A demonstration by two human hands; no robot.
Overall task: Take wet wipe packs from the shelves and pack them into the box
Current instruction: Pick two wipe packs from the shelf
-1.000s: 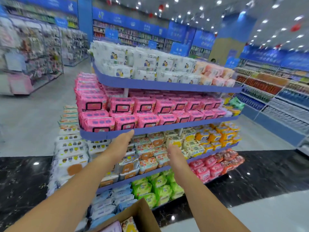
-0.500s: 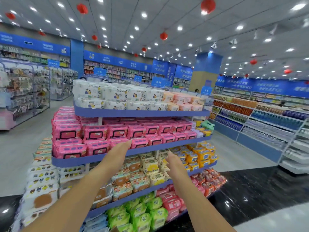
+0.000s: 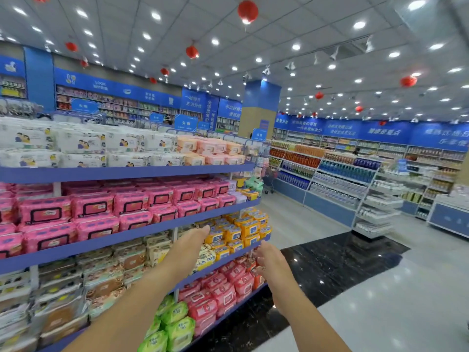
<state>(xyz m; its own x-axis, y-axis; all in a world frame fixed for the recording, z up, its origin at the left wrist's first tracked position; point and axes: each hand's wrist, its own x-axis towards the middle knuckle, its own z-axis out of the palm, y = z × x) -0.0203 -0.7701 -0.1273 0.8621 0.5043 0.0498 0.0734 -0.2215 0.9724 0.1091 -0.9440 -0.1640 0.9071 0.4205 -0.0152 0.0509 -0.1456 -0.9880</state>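
A tiered blue shelf unit [image 3: 132, 171] holds wet wipe packs: white packs [image 3: 83, 143] on top, pink packs [image 3: 91, 207] below, yellow packs [image 3: 243, 227] and beige packs [image 3: 127, 260] on the third tier, red packs [image 3: 223, 288] and green packs [image 3: 175, 323] at the bottom. My left hand [image 3: 189, 246] stretches out flat toward the yellow packs, holding nothing. My right hand [image 3: 270, 260] reaches out beside the shelf's right end near the red packs, fingers apart and empty. The box is out of view.
Glossy black floor tiles [image 3: 337, 260] lie right of the shelf unit. Blue shelving with bottles [image 3: 337, 184] lines the far right aisle. A blue and tan pillar [image 3: 258, 110] stands behind. Red lanterns [image 3: 247, 11] hang from the ceiling.
The view has tilted up and turned right, so the box has left the frame. Both hands have shifted from the pink and beige packs toward the yellow and red packs at the shelf's right end.
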